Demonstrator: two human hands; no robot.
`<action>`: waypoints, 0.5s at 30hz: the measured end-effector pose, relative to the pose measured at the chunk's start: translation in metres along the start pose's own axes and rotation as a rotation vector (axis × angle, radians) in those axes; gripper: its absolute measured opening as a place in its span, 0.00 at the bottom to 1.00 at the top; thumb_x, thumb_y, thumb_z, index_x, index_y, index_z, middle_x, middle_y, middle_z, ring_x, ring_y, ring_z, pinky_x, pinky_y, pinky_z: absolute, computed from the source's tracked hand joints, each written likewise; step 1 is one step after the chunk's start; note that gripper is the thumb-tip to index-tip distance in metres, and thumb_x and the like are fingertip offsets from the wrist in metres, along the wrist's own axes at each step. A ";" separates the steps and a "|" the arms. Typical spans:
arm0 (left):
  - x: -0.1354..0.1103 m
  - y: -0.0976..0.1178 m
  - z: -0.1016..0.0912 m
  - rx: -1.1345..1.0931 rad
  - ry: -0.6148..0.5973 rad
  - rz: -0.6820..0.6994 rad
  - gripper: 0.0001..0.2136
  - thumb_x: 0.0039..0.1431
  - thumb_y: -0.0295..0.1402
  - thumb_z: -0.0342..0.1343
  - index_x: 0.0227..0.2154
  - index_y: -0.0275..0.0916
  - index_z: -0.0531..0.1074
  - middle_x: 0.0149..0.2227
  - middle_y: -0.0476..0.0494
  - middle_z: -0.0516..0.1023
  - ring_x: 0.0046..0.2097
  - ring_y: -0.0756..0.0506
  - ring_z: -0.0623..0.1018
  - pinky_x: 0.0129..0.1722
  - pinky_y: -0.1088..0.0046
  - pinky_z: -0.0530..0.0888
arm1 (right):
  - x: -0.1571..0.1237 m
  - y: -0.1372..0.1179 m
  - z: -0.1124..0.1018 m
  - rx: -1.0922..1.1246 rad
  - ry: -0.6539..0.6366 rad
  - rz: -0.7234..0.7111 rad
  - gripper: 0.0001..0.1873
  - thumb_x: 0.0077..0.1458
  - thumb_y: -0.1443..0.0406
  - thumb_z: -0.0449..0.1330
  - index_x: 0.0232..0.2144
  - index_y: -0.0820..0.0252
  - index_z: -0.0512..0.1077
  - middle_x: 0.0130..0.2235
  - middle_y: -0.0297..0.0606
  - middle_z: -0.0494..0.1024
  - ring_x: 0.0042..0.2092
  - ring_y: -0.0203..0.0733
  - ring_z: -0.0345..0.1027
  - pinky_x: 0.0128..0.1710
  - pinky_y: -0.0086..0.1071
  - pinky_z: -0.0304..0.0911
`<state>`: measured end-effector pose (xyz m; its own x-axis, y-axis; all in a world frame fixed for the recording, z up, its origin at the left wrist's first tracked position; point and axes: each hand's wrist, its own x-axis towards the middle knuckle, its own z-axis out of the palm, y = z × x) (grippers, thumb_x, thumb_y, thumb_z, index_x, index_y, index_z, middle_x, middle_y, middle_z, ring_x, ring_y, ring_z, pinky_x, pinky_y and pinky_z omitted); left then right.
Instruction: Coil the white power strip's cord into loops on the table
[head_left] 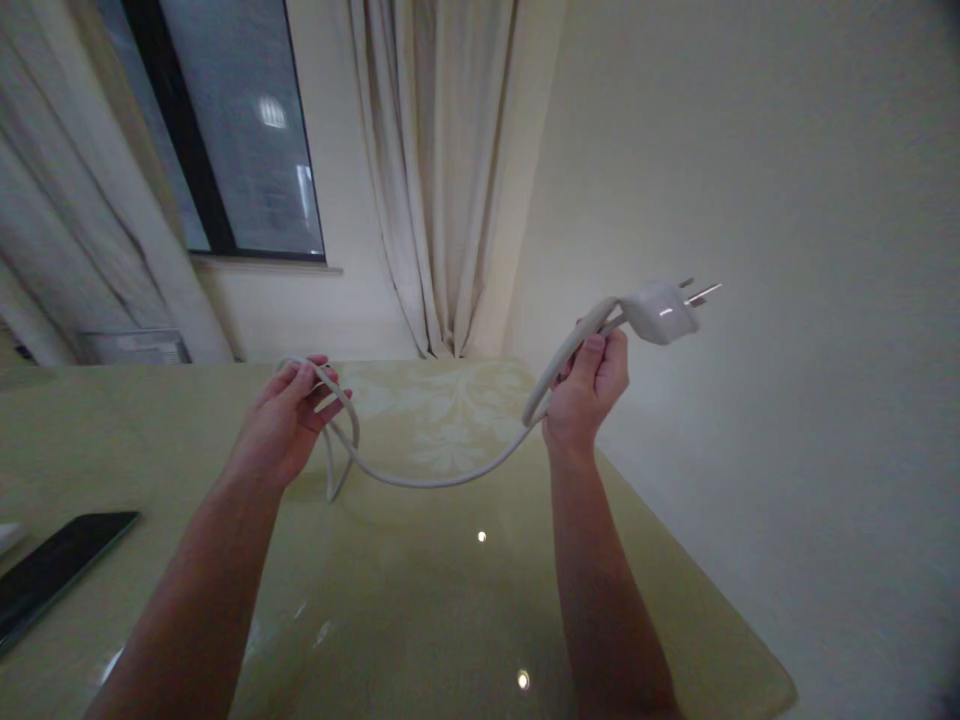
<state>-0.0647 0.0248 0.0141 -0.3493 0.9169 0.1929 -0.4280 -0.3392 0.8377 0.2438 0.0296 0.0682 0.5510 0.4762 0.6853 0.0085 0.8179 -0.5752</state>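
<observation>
"While the right hand (583, 400) has its fingers (616, 362) clamped on the white cable (431, 485) just left of the plug (664, 312), what about the left hand (281, 425)?"

"Its fingers pinch loops (355, 430) at left, above the tabletop (420, 600). Firm holds with the cable untwisted should prevent tangles."

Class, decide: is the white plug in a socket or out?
Out. The plug points away from the right hand, its metal prongs bare in the air.

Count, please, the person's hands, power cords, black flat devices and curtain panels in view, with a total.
Hands: 2, left hand and right hand
Power cord: 1
Black flat device: 1
Curtain panels: 2, left panel and right panel
Total: 6
</observation>
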 end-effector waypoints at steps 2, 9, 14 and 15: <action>-0.010 0.008 0.008 0.093 -0.108 -0.039 0.11 0.61 0.36 0.67 0.44 0.39 0.82 0.33 0.47 0.77 0.34 0.50 0.77 0.34 0.77 0.79 | -0.001 0.001 0.000 -0.049 -0.039 -0.026 0.17 0.70 0.49 0.56 0.41 0.54 0.70 0.27 0.25 0.59 0.22 0.29 0.49 0.18 0.24 0.46; -0.033 0.010 0.021 0.680 -0.459 -0.122 0.21 0.59 0.51 0.65 0.44 0.38 0.83 0.31 0.45 0.75 0.33 0.45 0.74 0.31 0.70 0.76 | -0.008 0.007 0.004 -0.006 -0.157 0.011 0.21 0.67 0.45 0.59 0.32 0.53 0.65 0.25 0.25 0.61 0.21 0.29 0.51 0.17 0.24 0.47; -0.029 -0.027 0.029 0.868 -0.617 -0.105 0.22 0.61 0.54 0.56 0.37 0.38 0.80 0.31 0.44 0.74 0.31 0.45 0.72 0.29 0.69 0.72 | -0.012 0.007 0.005 0.020 -0.201 0.015 0.20 0.68 0.46 0.59 0.33 0.54 0.65 0.25 0.25 0.60 0.22 0.30 0.50 0.18 0.25 0.47; -0.028 -0.038 0.031 0.896 -0.658 -0.109 0.22 0.62 0.53 0.54 0.37 0.38 0.79 0.32 0.44 0.74 0.32 0.44 0.72 0.29 0.69 0.72 | -0.012 0.008 0.005 0.019 -0.203 0.014 0.20 0.68 0.47 0.58 0.33 0.54 0.65 0.24 0.24 0.60 0.21 0.30 0.50 0.18 0.25 0.46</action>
<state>-0.0130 0.0183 -0.0074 0.2766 0.9550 0.1068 0.4187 -0.2198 0.8812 0.2332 0.0318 0.0576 0.3717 0.5416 0.7540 -0.0146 0.8155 -0.5786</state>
